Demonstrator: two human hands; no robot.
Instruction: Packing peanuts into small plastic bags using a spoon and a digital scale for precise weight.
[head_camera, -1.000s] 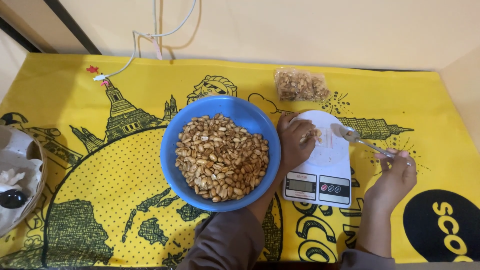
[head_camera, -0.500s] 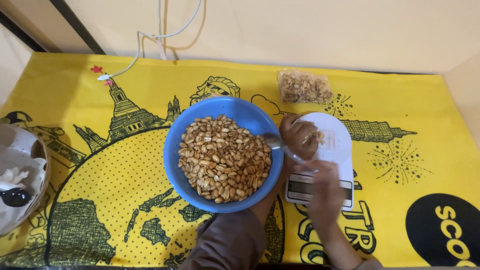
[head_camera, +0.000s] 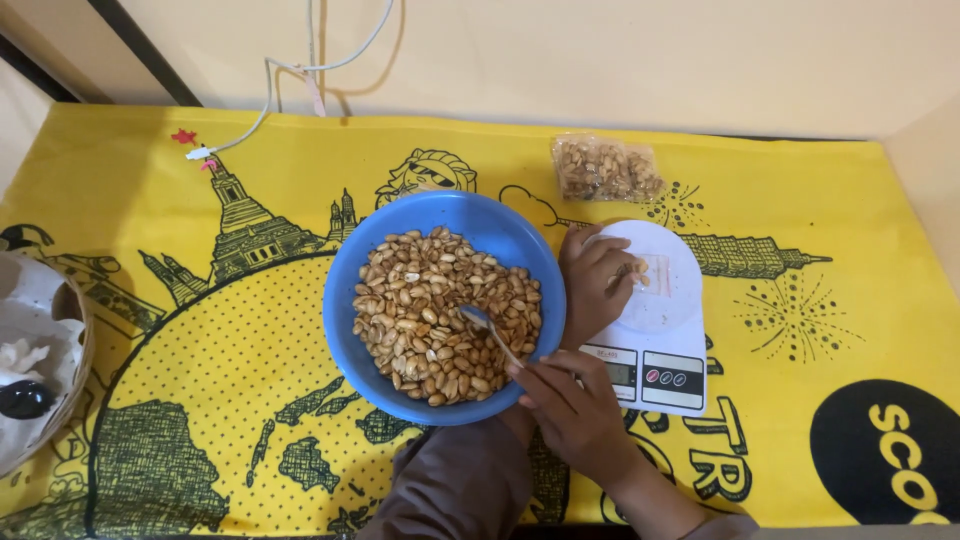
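Landmark: round blue plastic bowl, smooth-walled, sitting on a yellow printed cloth with black line drawings.
Bowl contents: peanuts, tan and glossy, skins off, heaped almost to the rim.
Right hand: at the bowl's near right edge, fingers pinched closed round the handle of a thin metal spoon.
Spoon: slim and shiny, its small oval head lying on the peanuts right of the bowl's centre.
Left hand: just right of the bowl, wrist against its outer wall, fingers curled loosely around the mouth of a small clear plastic bag with a few nuts in it.
Scale: flat, white, rectangular with a round platform, touching the bowl's right side; the small bag rests on the platform.
Filled packet: clear, crinkled pouch of peanuts, beyond the bowl to its upper right, apart from it.
Basket: far left of the bowl, paper-lined, partly cut off.
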